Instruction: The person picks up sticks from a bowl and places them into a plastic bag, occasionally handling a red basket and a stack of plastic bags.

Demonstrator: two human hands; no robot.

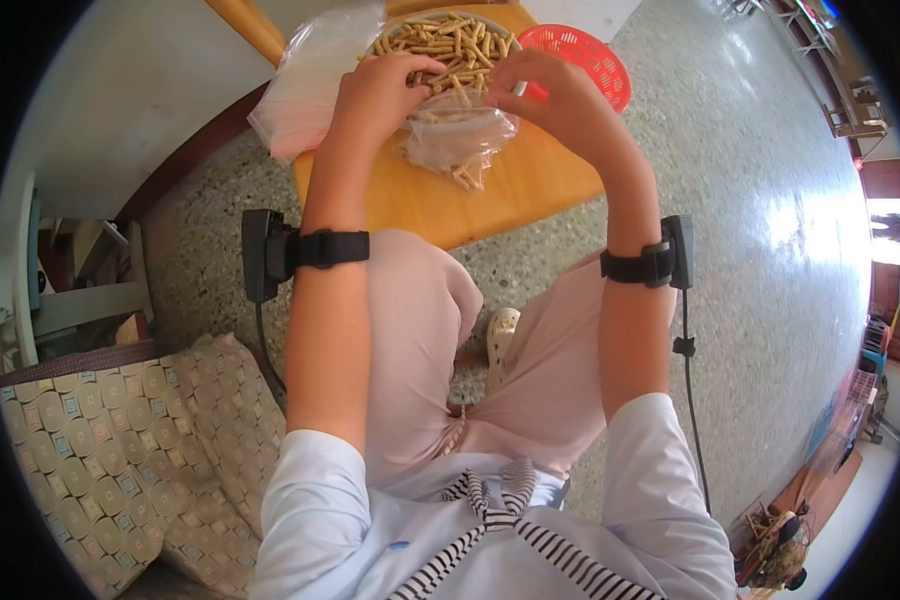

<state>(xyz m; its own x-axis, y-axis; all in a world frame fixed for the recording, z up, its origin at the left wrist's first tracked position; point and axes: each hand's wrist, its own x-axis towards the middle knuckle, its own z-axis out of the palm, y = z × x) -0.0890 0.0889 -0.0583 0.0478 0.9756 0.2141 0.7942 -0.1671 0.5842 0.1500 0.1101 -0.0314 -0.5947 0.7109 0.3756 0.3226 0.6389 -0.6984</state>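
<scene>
A: What's around the work?
B: A round, pale-rimmed bowl point(494, 23) sits on the yellow-brown surface point(410, 215), heaped with tan sticks point(460, 42). Flat clear bags point(310, 85) lie to its left, and a red basket point(600, 68) is just beside it on the right.

A: Anything in the way?
B: The left hand point(388, 85) covers the bowl's left edge and part of the flat bags. The right hand point(548, 78) blocks some of the basket. A small bag point(445, 150) laps over the bowl's near side.

A: How is each grip?
B: The left thumb and fingers are curled in at the sticks; I can't tell if they pinch any. The right ones bend close to the small bag's mouth, but whether they nip the film is unclear.

A: Counts?
B: One bowl, one basket, one small bag with several sticks inside, and two black straps point(335, 248), one on each forearm. The heaped sticks overlap too much to count, as do the flat bags.

A: And materials?
B: The sticks are slim, short and straight. The small bag is thin, crinkled, glossy film; the basket is pierced with slots. The surface looks like smooth wood, above a speckled stone-like floor point(740, 330).
</scene>
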